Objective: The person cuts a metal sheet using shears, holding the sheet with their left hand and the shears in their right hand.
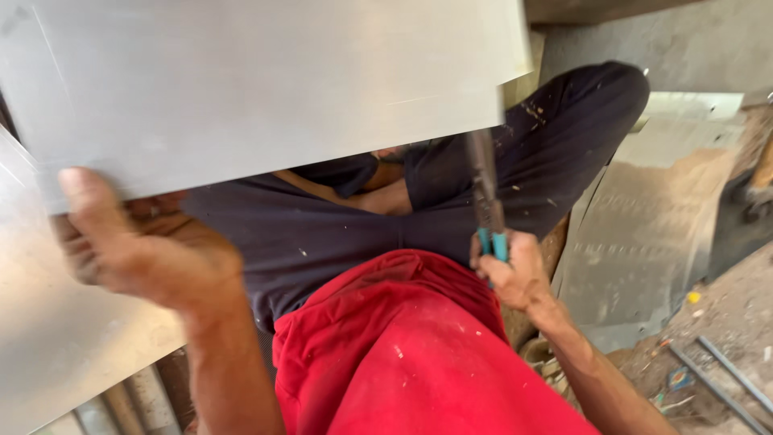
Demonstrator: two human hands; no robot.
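From the head camera, the left hand (133,242) grips the lower edge of a grey metal sheet (258,89), thumb on the front and fingers behind it, holding the sheet up over the lap. The right hand (515,270) is closed around the blue handles of snips (485,193), whose blades meet the sheet's lower right edge. Another sheet (644,217) lies on the floor to the right, and thin rods (725,379) lie near it.

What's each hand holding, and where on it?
Left hand grips the metal sheet at its lower corner; right hand holds snips by the teal handles.
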